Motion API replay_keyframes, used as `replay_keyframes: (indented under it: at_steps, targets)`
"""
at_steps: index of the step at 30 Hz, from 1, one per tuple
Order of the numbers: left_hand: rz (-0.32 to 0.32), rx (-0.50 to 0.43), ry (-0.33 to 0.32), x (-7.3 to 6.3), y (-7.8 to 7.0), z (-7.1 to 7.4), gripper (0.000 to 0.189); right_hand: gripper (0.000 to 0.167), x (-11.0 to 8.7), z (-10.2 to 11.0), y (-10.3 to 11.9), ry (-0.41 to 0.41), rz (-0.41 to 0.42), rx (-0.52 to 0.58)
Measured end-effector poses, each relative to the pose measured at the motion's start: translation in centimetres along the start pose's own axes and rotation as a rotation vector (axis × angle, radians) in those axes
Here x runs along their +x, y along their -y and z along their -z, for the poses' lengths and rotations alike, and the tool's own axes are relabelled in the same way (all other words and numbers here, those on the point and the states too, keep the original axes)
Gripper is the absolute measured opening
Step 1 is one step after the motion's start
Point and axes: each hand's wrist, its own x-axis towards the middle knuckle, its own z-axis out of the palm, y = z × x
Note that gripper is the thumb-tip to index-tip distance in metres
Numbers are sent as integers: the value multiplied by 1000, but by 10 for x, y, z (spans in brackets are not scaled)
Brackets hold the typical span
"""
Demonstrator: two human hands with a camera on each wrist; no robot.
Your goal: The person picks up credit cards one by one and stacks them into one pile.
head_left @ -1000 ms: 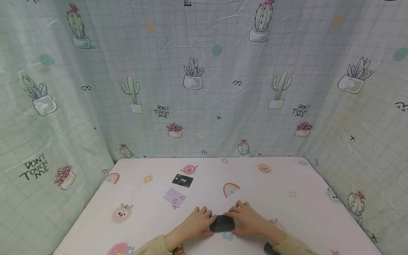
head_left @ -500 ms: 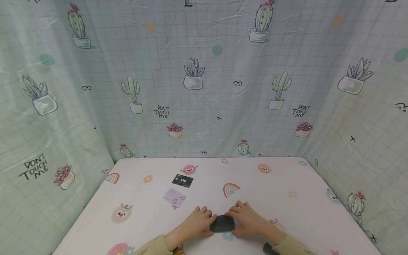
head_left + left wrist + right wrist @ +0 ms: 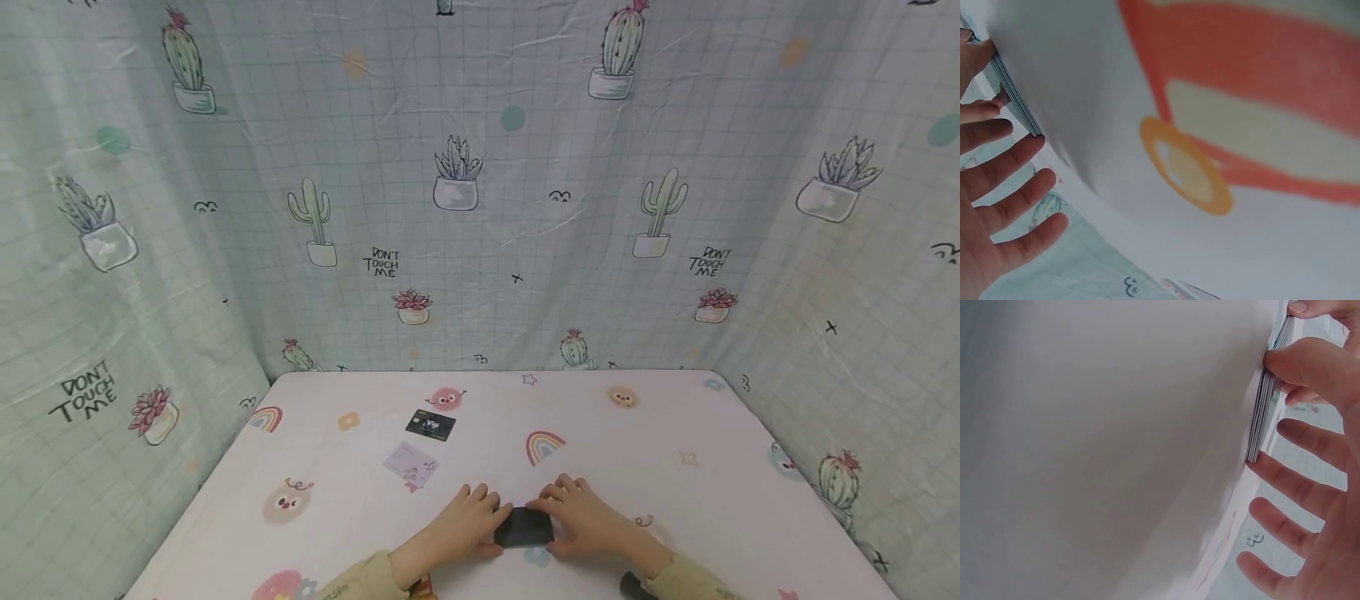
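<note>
A stack of cards (image 3: 523,528) with a dark top lies on the table near its front. My left hand (image 3: 467,527) holds the stack's left end between thumb and fingers. At the opposite end my right hand (image 3: 583,520) pinches it the same way. Layered edges of the card stack (image 3: 1017,94) show in the left wrist view, a fingertip touching one corner. In the right wrist view, the thumb presses the near side of the stack (image 3: 1262,412) and the other fingers spread beyond it.
A black card marked "Vip" (image 3: 431,425) lies flat at the back left, with a pale purple card (image 3: 411,465) just in front of it. Part of a dark object (image 3: 634,587) shows by the right sleeve. Patterned curtains (image 3: 480,250) enclose the table's back and sides.
</note>
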Motion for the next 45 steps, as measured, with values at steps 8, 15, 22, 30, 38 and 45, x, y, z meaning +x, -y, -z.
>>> replay_keyframes:
  at_steps: [8,15,22,30,38,45]
  targets:
    - [5,9,0,0,0,0,54,54,-1,0,0,-6,11,6]
    - [10,0,27,-1,0,1,57,55,-2,1,-1,4,14,0]
    - [14,-18,38,-3,0,5,59,56,-4,4,0,5,11,-10]
    - [22,-52,55,-5,1,7,59,55,-4,5,0,-26,27,-21]
    - [34,-18,-5,-9,2,9,58,50,-2,7,1,-52,45,-15]
    - [46,-26,-44,-14,4,10,56,47,4,9,0,-41,33,-11]
